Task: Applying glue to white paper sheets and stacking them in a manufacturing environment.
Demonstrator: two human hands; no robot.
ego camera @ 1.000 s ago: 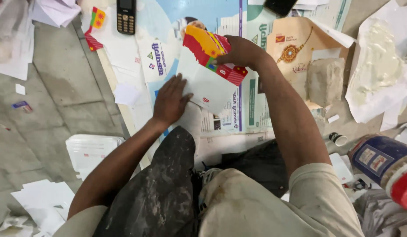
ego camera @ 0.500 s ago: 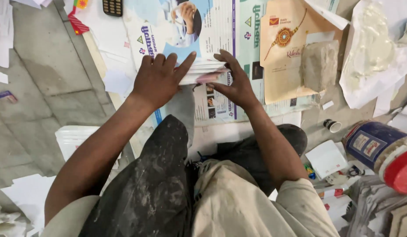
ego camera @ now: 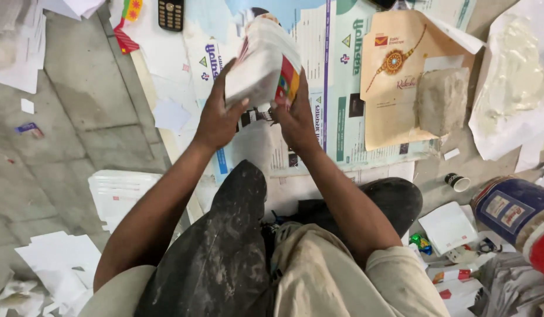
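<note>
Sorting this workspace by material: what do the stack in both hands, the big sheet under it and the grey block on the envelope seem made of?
The stack of cards looks like thin paper or card: white layered edges, colour-printed faces. The left hand and right hand grip it. The printed sheet seems glossy paper, flat with a slight sheen. The grey block looks rough and matte, perhaps stone or cement; unclear.

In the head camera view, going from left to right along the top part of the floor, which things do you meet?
Black keypad phone → stack of paper sheets gripped by left hand and right hand → tan printed envelope → grey lump → crumpled white plastic sheet.
</note>
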